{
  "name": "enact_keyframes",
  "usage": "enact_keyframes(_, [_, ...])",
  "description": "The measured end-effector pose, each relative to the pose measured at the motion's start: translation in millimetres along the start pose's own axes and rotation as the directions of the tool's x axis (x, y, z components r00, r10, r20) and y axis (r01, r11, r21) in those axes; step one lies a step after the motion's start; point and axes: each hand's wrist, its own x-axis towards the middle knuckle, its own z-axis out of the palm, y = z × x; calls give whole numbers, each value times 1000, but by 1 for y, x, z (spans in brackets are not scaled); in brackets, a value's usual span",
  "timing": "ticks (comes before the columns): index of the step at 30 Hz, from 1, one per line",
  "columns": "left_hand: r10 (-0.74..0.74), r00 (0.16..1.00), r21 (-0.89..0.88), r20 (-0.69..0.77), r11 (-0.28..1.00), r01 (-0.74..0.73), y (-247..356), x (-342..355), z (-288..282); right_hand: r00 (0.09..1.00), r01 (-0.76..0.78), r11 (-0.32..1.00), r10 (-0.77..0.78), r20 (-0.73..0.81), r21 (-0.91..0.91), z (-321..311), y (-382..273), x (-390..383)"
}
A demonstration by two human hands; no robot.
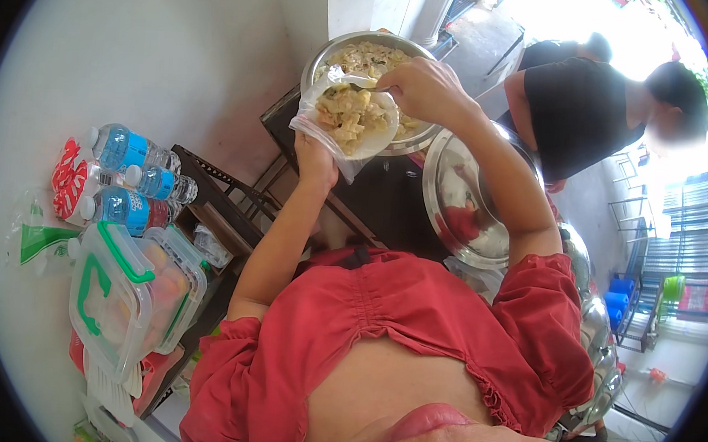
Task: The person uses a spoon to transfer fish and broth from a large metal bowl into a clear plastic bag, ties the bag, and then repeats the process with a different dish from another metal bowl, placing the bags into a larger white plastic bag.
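My left hand is closed on the near edge of a white plate wrapped in a clear plastic bag. Pale, saucy food in chunks lies heaped on this plate, which is over the near side of a big round metal pan. More of the same creamy food fills the pan. My right hand is closed at the plate's far side on the handle of what looks like a metal spoon; its bowl is mostly hidden by the food and plastic.
A round metal lid leans right of the pan on the dark table. Water bottles and a clear box with green clips stand at left by the wall. A person in black is at the right.
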Motion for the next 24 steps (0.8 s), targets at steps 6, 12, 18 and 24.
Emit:
enact_keyframes(6, [38, 998, 52, -46, 998, -35, 5, -1, 0, 947, 179, 846, -286, -145, -502, -7, -20, -15])
enact_keyframes(12, [95, 994, 30, -62, 995, -93, 8, 1, -9, 982, -189, 882, 172, -79, -431, -16, 7, -2])
enact_keyframes(18, [132, 990, 24, -56, 991, -130, 19, -4, -19, 873, -228, 776, 430, 229, -588, 28, 68, 7])
enact_keyframes(24, [112, 987, 35, -112, 993, -109, 27, -5, -19, 780, -456, 881, 463, 421, -125, 70, 113, 8])
